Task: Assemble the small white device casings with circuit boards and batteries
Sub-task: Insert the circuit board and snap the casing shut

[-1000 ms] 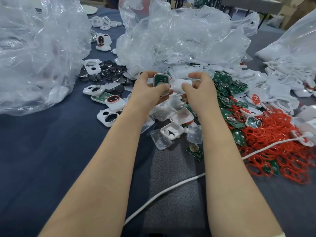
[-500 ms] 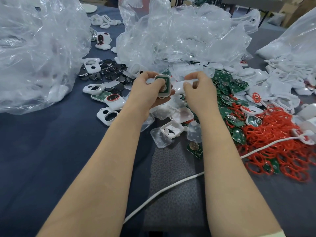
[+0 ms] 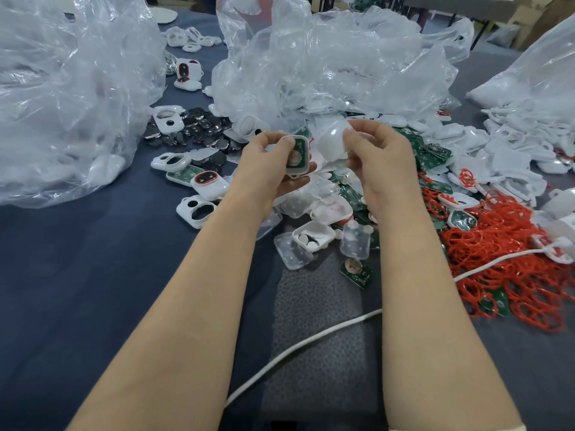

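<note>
My left hand (image 3: 270, 163) grips a white casing half (image 3: 298, 155) with a green circuit board and a round battery seated in it, open face toward me. Just to its right, my right hand (image 3: 378, 157) pinches a translucent white cover (image 3: 331, 141), tilted and a small gap away from the casing half. Both are held above a heap of green circuit boards (image 3: 432, 154), clear covers (image 3: 354, 241) and white shells. A small white tray (image 3: 314, 236) with round cells lies below my hands.
Crumpled clear plastic bags rise at the left (image 3: 68, 98) and centre back (image 3: 336, 63). Black pads (image 3: 199, 126) and white front casings (image 3: 196, 211) lie left of my hands. Red rubber rings (image 3: 510, 259) pile at the right. A white cable (image 3: 311, 343) crosses the dark blue tabletop.
My right hand has lifted the cover up and turned it, so it now stands tilted beside the casing half. My left hand has tilted its casing slightly.
</note>
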The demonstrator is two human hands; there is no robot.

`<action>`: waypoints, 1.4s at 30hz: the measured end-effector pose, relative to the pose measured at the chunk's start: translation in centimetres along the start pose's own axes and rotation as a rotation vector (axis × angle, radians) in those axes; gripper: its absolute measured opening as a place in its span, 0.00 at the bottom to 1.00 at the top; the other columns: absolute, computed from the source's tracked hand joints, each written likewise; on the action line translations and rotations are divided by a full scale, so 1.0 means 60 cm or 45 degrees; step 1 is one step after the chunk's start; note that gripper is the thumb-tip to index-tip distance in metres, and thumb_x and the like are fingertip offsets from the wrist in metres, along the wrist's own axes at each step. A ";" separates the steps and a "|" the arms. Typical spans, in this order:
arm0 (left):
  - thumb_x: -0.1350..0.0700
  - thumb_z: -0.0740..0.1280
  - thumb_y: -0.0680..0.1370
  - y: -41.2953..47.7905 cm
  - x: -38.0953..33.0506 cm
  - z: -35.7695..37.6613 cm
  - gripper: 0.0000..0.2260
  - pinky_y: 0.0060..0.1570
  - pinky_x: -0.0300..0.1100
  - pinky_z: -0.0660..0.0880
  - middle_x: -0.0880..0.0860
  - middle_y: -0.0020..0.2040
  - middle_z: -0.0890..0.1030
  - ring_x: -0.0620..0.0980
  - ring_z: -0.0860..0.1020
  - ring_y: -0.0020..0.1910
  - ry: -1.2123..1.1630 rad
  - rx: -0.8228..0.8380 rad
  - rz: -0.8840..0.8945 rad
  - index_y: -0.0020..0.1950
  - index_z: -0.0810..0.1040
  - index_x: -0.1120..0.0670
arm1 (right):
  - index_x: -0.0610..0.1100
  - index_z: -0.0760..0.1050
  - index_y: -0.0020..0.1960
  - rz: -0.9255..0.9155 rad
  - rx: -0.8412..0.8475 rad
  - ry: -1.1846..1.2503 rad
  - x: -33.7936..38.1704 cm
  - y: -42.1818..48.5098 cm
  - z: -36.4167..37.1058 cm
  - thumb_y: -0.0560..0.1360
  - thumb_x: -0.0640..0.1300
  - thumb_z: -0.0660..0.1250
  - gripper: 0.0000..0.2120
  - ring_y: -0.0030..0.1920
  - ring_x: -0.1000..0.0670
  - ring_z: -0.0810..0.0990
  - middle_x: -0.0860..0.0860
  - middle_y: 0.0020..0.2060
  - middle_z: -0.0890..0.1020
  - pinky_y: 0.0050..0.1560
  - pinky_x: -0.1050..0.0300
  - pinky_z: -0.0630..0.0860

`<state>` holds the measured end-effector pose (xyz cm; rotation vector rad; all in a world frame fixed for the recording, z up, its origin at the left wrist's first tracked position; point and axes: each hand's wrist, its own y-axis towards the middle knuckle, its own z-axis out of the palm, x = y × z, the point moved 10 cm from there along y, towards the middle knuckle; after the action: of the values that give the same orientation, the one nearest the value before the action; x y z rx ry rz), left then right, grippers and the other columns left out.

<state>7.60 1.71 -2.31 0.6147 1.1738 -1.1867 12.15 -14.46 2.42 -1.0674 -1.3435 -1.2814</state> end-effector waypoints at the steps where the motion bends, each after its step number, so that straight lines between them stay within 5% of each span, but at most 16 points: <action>1: 0.57 0.59 0.83 0.000 0.001 0.002 0.07 0.38 0.43 0.82 0.60 0.53 0.81 0.53 0.84 0.39 -0.008 0.011 -0.014 0.59 0.71 0.55 | 0.46 0.78 0.45 0.010 0.040 0.096 0.001 -0.001 0.004 0.76 0.35 0.66 0.07 0.28 0.59 0.73 0.58 0.27 0.78 0.32 0.65 0.72; 6: 0.60 0.55 0.83 0.000 0.002 0.010 0.07 0.39 0.44 0.82 0.58 0.48 0.80 0.53 0.84 0.37 0.032 0.054 -0.022 0.53 0.72 0.54 | 0.45 0.78 0.45 0.051 0.171 0.095 0.000 -0.008 0.030 0.77 0.35 0.65 0.07 0.26 0.57 0.68 0.54 0.27 0.75 0.27 0.64 0.67; 18: 0.64 0.59 0.81 0.001 0.002 0.009 0.06 0.35 0.40 0.81 0.57 0.50 0.78 0.47 0.84 0.33 0.103 0.057 0.024 0.50 0.72 0.54 | 0.48 0.77 0.44 0.085 0.109 -0.048 -0.011 -0.006 0.022 0.78 0.37 0.64 0.08 0.27 0.58 0.68 0.51 0.34 0.73 0.30 0.63 0.66; 24: 0.61 0.59 0.82 -0.002 0.003 0.014 0.03 0.40 0.43 0.82 0.60 0.56 0.77 0.55 0.82 0.47 0.158 0.065 0.028 0.52 0.72 0.55 | 0.49 0.78 0.44 -0.025 0.194 -0.195 -0.003 -0.008 0.039 0.77 0.39 0.65 0.08 0.28 0.61 0.70 0.52 0.34 0.76 0.30 0.69 0.67; 29: 0.57 0.53 0.84 -0.006 0.003 0.021 0.11 0.43 0.46 0.82 0.62 0.58 0.78 0.59 0.82 0.52 0.154 0.092 0.007 0.52 0.74 0.55 | 0.49 0.77 0.46 -0.094 0.195 -0.291 -0.002 -0.005 0.050 0.78 0.39 0.65 0.06 0.37 0.57 0.72 0.52 0.40 0.77 0.32 0.69 0.69; 35: 0.56 0.55 0.84 -0.005 0.007 0.028 0.09 0.43 0.46 0.82 0.63 0.59 0.78 0.54 0.81 0.43 0.195 0.121 0.021 0.55 0.74 0.57 | 0.48 0.77 0.49 -0.147 0.213 -0.414 -0.004 -0.005 0.058 0.78 0.41 0.65 0.04 0.48 0.53 0.76 0.54 0.42 0.77 0.49 0.55 0.77; 42: 0.57 0.60 0.82 -0.004 0.005 0.029 0.07 0.50 0.51 0.81 0.63 0.58 0.78 0.58 0.81 0.53 0.253 0.117 0.071 0.56 0.74 0.58 | 0.48 0.79 0.49 -0.104 0.159 -0.376 -0.015 -0.008 0.061 0.78 0.41 0.65 0.05 0.51 0.49 0.79 0.47 0.48 0.81 0.54 0.50 0.78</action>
<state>8.01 0.01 -1.96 0.8451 1.2650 -1.1562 11.60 -10.84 1.48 -1.1552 -1.6814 -1.1115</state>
